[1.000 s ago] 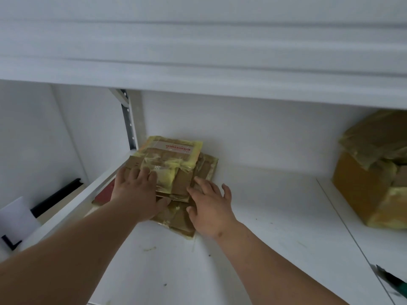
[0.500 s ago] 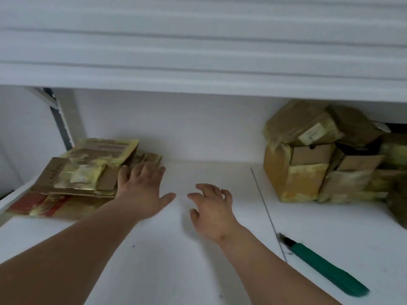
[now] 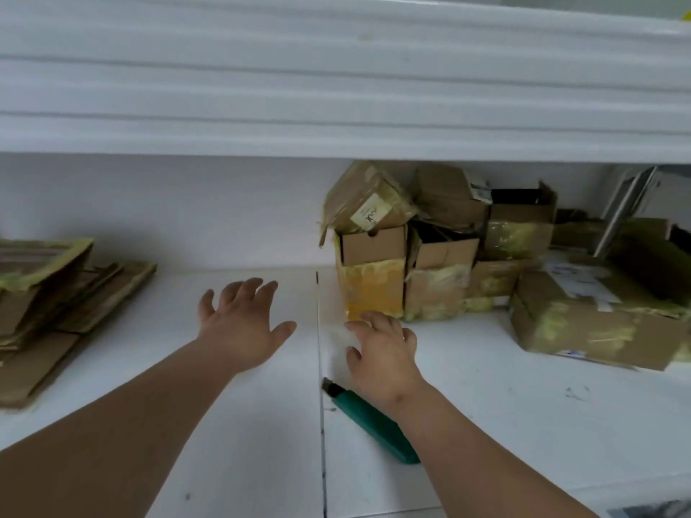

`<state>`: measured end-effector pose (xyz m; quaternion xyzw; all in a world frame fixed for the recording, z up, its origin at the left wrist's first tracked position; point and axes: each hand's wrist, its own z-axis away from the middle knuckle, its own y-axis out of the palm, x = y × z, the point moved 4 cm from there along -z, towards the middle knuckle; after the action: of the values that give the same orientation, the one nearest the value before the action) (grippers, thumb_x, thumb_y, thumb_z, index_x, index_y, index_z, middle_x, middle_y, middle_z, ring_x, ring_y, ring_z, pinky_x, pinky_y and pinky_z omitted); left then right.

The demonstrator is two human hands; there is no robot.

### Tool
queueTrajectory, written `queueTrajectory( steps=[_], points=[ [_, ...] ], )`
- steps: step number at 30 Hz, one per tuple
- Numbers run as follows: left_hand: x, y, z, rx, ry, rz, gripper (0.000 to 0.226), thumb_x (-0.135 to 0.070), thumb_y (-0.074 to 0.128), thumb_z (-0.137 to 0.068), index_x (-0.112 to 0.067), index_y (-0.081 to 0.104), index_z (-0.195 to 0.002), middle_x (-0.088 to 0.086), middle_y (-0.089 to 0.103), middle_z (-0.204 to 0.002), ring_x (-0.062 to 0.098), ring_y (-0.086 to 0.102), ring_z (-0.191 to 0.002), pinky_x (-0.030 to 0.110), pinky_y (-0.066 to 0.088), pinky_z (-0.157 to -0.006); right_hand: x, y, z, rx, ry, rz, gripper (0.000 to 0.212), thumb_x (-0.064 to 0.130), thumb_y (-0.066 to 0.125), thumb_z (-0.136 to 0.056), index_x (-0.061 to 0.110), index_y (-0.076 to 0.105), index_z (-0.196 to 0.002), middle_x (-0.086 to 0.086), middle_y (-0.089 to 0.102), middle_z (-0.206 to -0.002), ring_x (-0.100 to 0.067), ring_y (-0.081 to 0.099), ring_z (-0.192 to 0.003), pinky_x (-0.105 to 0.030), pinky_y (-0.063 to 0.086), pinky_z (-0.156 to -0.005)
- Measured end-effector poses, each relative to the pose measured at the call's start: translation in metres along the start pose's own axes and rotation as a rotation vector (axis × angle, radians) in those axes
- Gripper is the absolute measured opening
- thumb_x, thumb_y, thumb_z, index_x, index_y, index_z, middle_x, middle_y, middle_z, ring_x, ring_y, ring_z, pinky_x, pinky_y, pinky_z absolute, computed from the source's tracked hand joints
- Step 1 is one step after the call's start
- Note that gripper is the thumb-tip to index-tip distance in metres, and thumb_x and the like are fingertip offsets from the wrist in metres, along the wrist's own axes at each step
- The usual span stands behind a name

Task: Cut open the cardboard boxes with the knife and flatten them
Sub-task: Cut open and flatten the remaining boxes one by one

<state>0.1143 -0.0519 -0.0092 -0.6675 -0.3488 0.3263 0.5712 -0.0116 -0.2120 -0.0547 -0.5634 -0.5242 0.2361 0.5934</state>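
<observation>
Both hands are empty: left hand [image 3: 243, 327] spread flat, right hand [image 3: 385, 353] loosely open just short of the yellow-taped box [image 3: 372, 289]. Knife [image 3: 370, 420] lies under that wrist. Flattened stack [image 3: 56, 289] sits far left, so some's done, but the box pile [image 3: 486, 248] isn't cut yet.

Soft even light w/ faint shadows, no glare; slight motion blur overall, wide-angle bending at edges.

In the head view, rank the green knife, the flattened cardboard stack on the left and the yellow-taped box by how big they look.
1. flattened cardboard stack, partly out of frame
2. yellow-taped box
3. green knife, partly under the right hand's wrist and nearer the camera, so unsure
</observation>
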Motion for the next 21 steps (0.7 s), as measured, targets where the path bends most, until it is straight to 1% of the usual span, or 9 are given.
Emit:
queueTrajectory(
  steps=[4, 6, 9, 11, 15, 17, 19, 20, 21],
  points=[
    [-0.025, -0.012, -0.015, -0.005, -0.046, 0.073, 0.076, -0.063, 0.039, -0.093, -0.031, 0.010, -0.155, -0.005, 0.017, -0.161, 0.022, 0.012, -0.148, 0.052, 0.007, -0.120, -0.015, -0.036, -0.018, -0.129, 0.011, 0.020, 0.049, 0.032, 0.049, -0.098, 0.029, 0.042, -0.146, 0.001, 0.028, -0.157, -0.024, 0.025, -0.141, -0.041, 0.019, -0.111],
    [-0.037, -0.022, -0.025, -0.024, -0.046, 0.104, 0.076, -0.061, 0.042, -0.093, -0.031, 0.009, -0.154, -0.005, 0.020, -0.160, 0.022, 0.015, -0.148, 0.052, 0.007, -0.119, -0.016, -0.059, -0.031, -0.183, 0.032, 0.008, 0.052, 0.031, 0.048, -0.098, 0.029, 0.038, -0.148, 0.001, 0.024, -0.157, -0.026, 0.021, -0.142, -0.042, 0.019, -0.112],
    [-0.053, -0.040, -0.041, -0.069, -0.010, 0.097, 0.079, -0.061, 0.044, -0.092, -0.031, 0.007, -0.155, -0.004, 0.023, -0.159, 0.024, 0.018, -0.147, 0.053, 0.008, -0.119, -0.018, -0.088, -0.050, -0.231, 0.084, -0.025, 0.059, 0.030, 0.049, -0.097, 0.032, 0.028, -0.151, 0.001, 0.014, -0.160, -0.028, 0.014, -0.144, -0.046, 0.016, -0.115],
    [-0.062, -0.052, -0.053, -0.084, 0.002, 0.087, 0.081, -0.060, 0.045, -0.092, -0.031, 0.003, -0.155, -0.002, 0.024, -0.159, 0.026, 0.021, -0.146, 0.053, 0.010, -0.118, -0.019, -0.101, -0.060, -0.267, 0.101, -0.032, 0.067, 0.028, 0.051, -0.095, 0.032, 0.019, -0.153, -0.001, 0.007, -0.161, -0.030, 0.011, -0.146, -0.049, 0.013, -0.116],
    [-0.075, -0.066, -0.076, -0.046, -0.027, 0.139, 0.079, -0.060, 0.041, -0.094, -0.033, -0.002, -0.154, 0.004, 0.033, -0.155, 0.029, 0.035, -0.140, 0.053, 0.013, -0.115, -0.022, -0.114, -0.078, -0.256, 0.134, -0.058, 0.078, 0.028, 0.051, -0.095, 0.036, 0.003, -0.156, -0.007, 0.000, -0.164, -0.031, 0.008, -0.149, -0.052, 0.010, -0.117],
    [-0.078, -0.065, -0.085, -0.010, -0.040, 0.166, 0.076, -0.062, 0.034, -0.095, -0.037, -0.007, -0.153, 0.006, 0.045, -0.147, 0.029, 0.046, -0.130, 0.053, 0.016, -0.113, -0.022, -0.117, -0.087, -0.240, 0.146, -0.041, 0.078, 0.033, 0.049, -0.096, 0.037, -0.001, -0.156, -0.008, 0.005, -0.164, -0.029, 0.011, -0.150, -0.052, 0.011, -0.117],
    [-0.080, -0.061, -0.090, 0.041, -0.035, 0.210, 0.073, -0.063, 0.029, -0.096, -0.040, -0.011, -0.153, 0.005, 0.053, -0.139, 0.029, 0.053, -0.120, 0.051, 0.023, -0.111, -0.021, -0.119, -0.097, -0.238, 0.164, -0.045, 0.077, 0.038, 0.048, -0.096, 0.038, 0.000, -0.156, -0.007, 0.017, -0.161, -0.030, 0.021, -0.147, -0.054, 0.014, -0.116],
    [-0.082, -0.060, -0.091, 0.065, -0.036, 0.291, 0.071, -0.062, 0.030, -0.097, -0.041, -0.009, -0.153, 0.005, 0.052, -0.141, 0.030, 0.052, -0.121, 0.049, 0.028, -0.108, -0.021, -0.120, -0.101, -0.235, 0.174, -0.054, 0.075, 0.040, 0.047, -0.095, 0.038, 0.002, -0.155, -0.007, 0.022, -0.159, -0.030, 0.026, -0.144, -0.054, 0.017, -0.114],
    [-0.084, -0.059, -0.091, 0.093, -0.037, 0.412, 0.070, -0.060, 0.033, -0.098, -0.042, -0.006, -0.153, 0.008, 0.048, -0.145, 0.032, 0.050, -0.124, 0.044, 0.033, -0.104, -0.021, -0.121, -0.104, -0.230, 0.185, -0.064, 0.073, 0.042, 0.047, -0.095, 0.039, 0.004, -0.155, -0.007, 0.025, -0.157, -0.030, 0.030, -0.142, -0.054, 0.018, -0.113]
  ],
)
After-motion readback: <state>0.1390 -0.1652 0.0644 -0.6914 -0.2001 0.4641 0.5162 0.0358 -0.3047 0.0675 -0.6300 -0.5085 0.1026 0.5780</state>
